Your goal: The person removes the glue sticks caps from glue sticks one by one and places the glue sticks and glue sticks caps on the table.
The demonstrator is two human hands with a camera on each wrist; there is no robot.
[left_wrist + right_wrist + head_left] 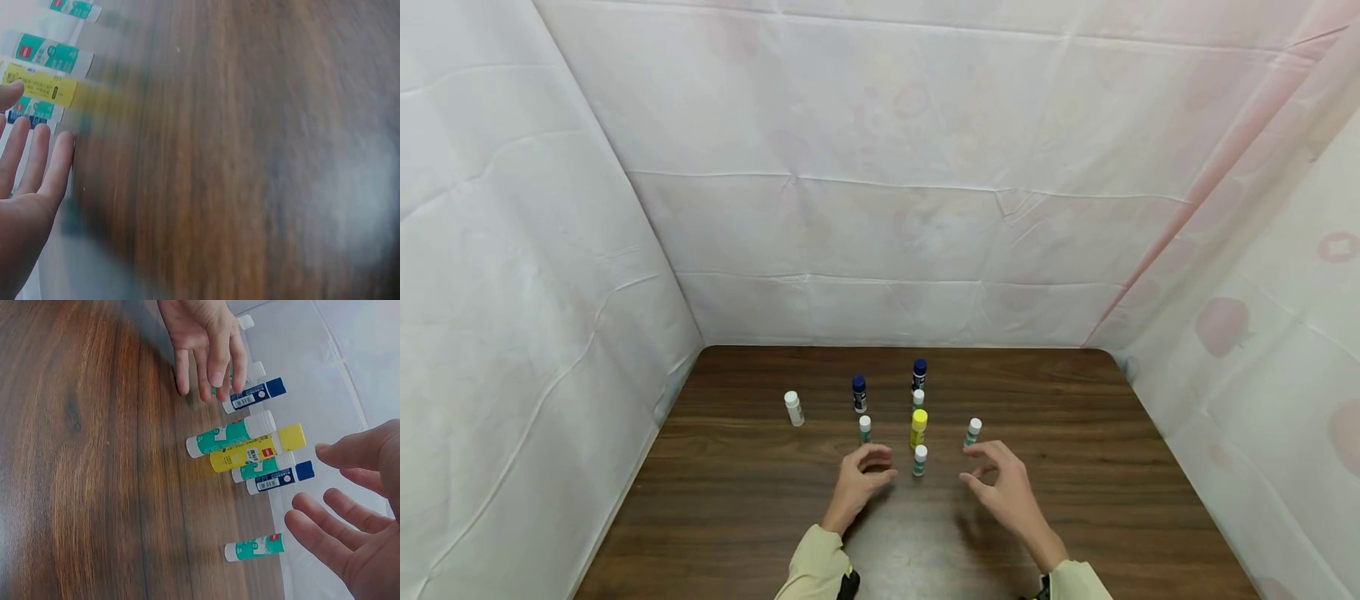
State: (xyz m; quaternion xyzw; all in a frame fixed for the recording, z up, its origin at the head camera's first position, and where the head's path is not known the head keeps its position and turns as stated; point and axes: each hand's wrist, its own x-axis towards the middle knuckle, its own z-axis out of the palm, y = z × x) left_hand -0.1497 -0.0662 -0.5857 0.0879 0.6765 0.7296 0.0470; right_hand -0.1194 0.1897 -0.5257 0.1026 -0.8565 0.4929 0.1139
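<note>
As the brown table [737, 492] spreads below, the left hand [857, 485] and right hand [1006, 492] hover, thumbs parted from loosely bent fingers, gripping nothing, either side of the near green stick [920, 461]. Just beyond stands the yellow stick [918, 428]; wrist views show its print, the head view blurs it. There, the left green stick [865, 430] loses its base behind fingers.

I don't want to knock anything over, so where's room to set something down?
The brown wood-grain table is bare right of the right hand and left of the white cylindrical tube. The middle's crowded: a yellow cylindrical tube stands between green-and-white tubes, with a navy-capped tube behind.
</note>
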